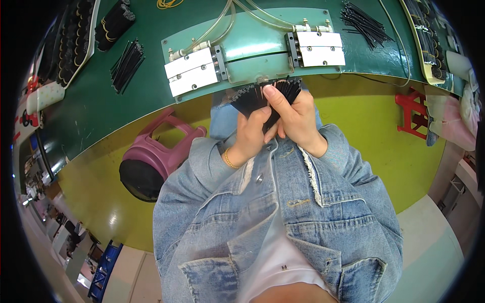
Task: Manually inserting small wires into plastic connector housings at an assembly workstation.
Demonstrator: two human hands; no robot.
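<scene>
A fanned bundle of thin black wires (pixel 246 101) is held just in front of the table edge, its small tips pointing away from me. My left hand (pixel 250 132) is closed round the lower left part of the bundle. My right hand (pixel 298 119) grips its right part, with the thumb laid across the wires near their tips. Beyond the hands sits a green fixture plate (pixel 255 38) carrying a left white metal block (pixel 191 74) and a right white metal block (pixel 320 49). The lower ends of the wires are hidden by my fingers.
Loose black wires lie in a left pile (pixel 127 65) and a right pile (pixel 365 25) on the green table (pixel 91 113). A tied bundle (pixel 115 24) and trays of bundles stand farther out. Clear hoses (pixel 222 22) run to the blocks. A purple stool (pixel 151 151) and a red stool (pixel 411 112) are below.
</scene>
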